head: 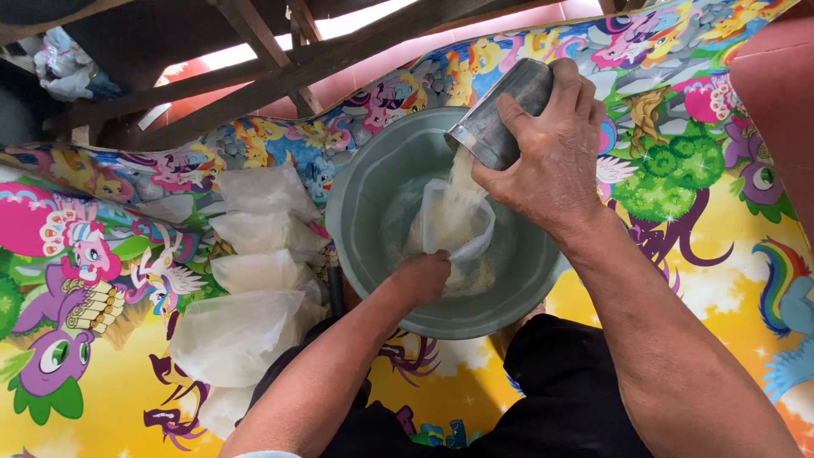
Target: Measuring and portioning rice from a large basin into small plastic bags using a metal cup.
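**Rice pouring from a tin cup into a bag over a grey basin**

Closest to us, our dark trousers [560, 382] fill the bottom of the view, both forearms reaching out above them. Our left hand [421, 278] is clenched around the lower part of a small clear plastic bag [454, 222], holding it upright inside the grey plastic basin [360, 237]. Directly above that grip, our right hand [551, 153] grasps a dented metal cup [500, 114], fingers wrapped round its wall, the cup tilted mouth-down so that a stream of white rice [462, 174] falls into the bag's open mouth. More loose rice lies on the basin floor, just beside the left fist.

To the left of the left hand, outside the basin, a row of filled clear bags [254, 271] lies stacked on the floor, one overlapping the next.

Everything rests on a glossy vinyl floor mat [110, 373] printed with bright cartoon ponies, trees and rainbows on yellow. Beyond the cup, dark wooden beams [280, 64] cross overhead, with a pink wall behind them and crumpled cloth [64, 64] at the far left.
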